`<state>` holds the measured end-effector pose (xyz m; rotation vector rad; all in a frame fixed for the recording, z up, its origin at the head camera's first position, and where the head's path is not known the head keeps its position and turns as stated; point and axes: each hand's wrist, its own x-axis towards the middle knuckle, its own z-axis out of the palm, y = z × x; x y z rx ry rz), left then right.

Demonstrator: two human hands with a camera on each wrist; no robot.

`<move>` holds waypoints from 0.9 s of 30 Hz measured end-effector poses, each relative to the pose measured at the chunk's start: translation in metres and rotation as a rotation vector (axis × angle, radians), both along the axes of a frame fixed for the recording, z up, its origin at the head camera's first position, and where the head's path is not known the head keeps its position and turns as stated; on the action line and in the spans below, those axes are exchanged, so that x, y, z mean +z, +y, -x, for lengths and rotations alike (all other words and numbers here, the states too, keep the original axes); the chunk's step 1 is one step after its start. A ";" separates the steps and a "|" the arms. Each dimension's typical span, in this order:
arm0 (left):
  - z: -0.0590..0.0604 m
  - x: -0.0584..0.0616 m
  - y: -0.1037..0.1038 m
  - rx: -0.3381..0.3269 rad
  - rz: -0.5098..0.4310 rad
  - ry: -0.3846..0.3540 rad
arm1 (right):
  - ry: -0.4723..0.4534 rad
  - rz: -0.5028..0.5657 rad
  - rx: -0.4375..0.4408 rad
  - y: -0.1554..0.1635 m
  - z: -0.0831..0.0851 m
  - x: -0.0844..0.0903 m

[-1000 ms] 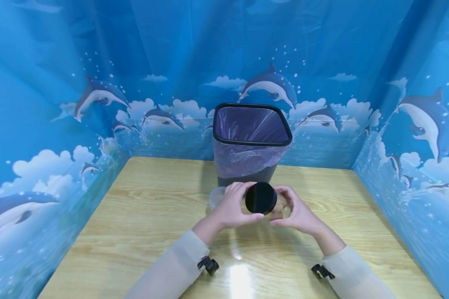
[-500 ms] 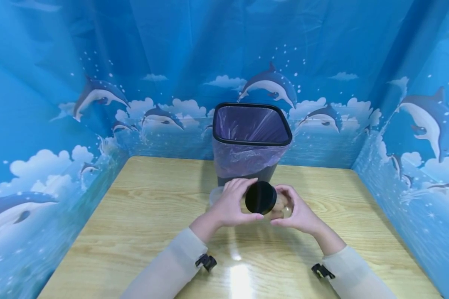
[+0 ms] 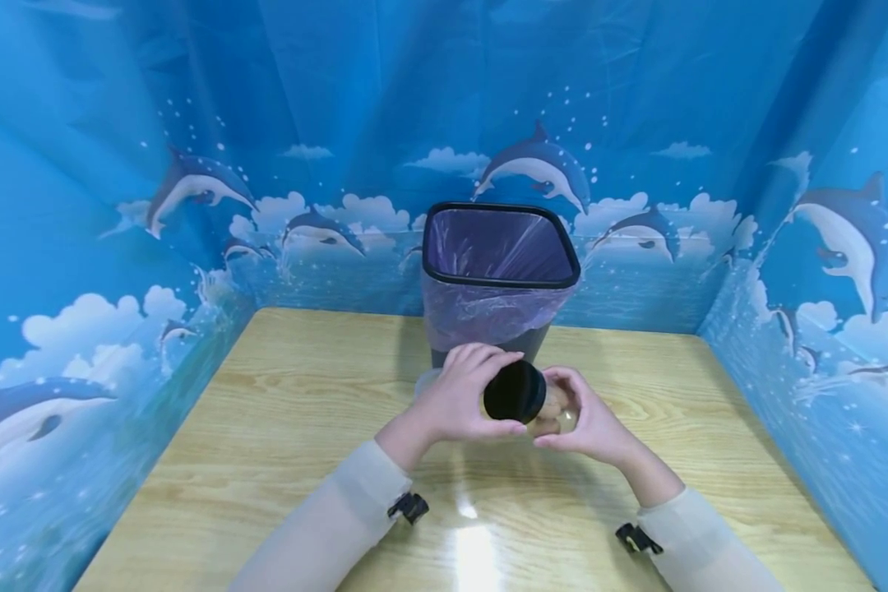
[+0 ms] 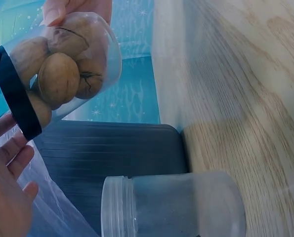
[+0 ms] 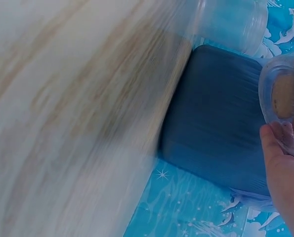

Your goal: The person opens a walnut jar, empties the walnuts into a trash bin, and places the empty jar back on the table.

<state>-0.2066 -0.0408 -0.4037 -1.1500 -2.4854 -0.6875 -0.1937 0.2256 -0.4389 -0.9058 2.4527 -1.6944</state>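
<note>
A clear plastic jar with a black screw lid is held tilted above the table, its lid toward my left. Several brown nuts, smooth with dark cracks, fill it. My left hand grips the lid, fingers over the far side and thumb at the near side. My right hand holds the jar's bottom end between thumb and fingers. Behind my left hand a second clear jar, without a lid, stands on the table, mostly hidden in the head view.
A dark bin lined with a translucent purple bag stands at the back of the wooden table, just beyond the hands. Blue dolphin-print curtains enclose the back and both sides.
My left hand has turned on the lid, its fingers swinging up and to the right and its wrist rising slightly. The right hand and jar stay nearly in place.
</note>
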 end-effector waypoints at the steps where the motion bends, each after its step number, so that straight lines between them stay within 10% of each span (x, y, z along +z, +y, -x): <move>1: 0.000 0.001 0.000 0.006 0.008 -0.002 | 0.003 0.002 -0.002 0.000 0.000 0.000; 27: -0.023 0.011 0.016 0.334 0.107 -0.078 | 0.012 -0.025 -0.057 -0.003 -0.005 -0.002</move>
